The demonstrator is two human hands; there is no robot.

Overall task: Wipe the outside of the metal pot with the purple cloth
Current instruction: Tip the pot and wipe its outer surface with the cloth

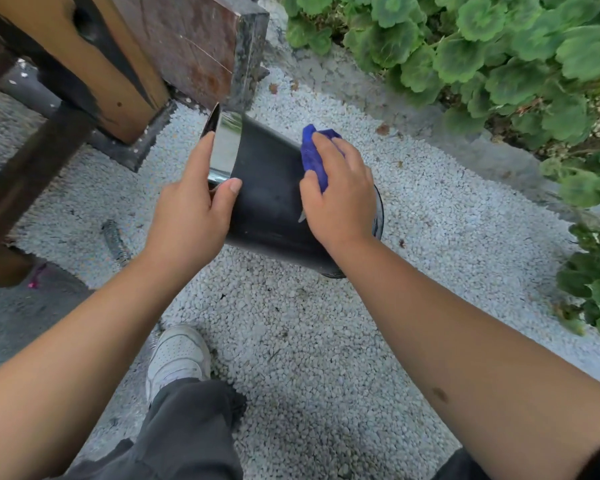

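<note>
A metal pot (pixel 271 188) with a dark outer wall and a shiny band near one end is held tilted on its side above the gravel. My left hand (pixel 191 206) grips its shiny left end, thumb over the wall. My right hand (pixel 340 192) presses a purple cloth (pixel 314 157) flat against the pot's upper right side. Most of the cloth is hidden under my fingers.
Pale gravel ground (pixel 291 323) lies below. A wooden post and a rusty stone block (pixel 187 46) stand at the upper left. Green leafy plants (pixel 499 57) fill the upper right behind a concrete kerb. My white shoe (pixel 177 355) and dark trouser leg are below the pot.
</note>
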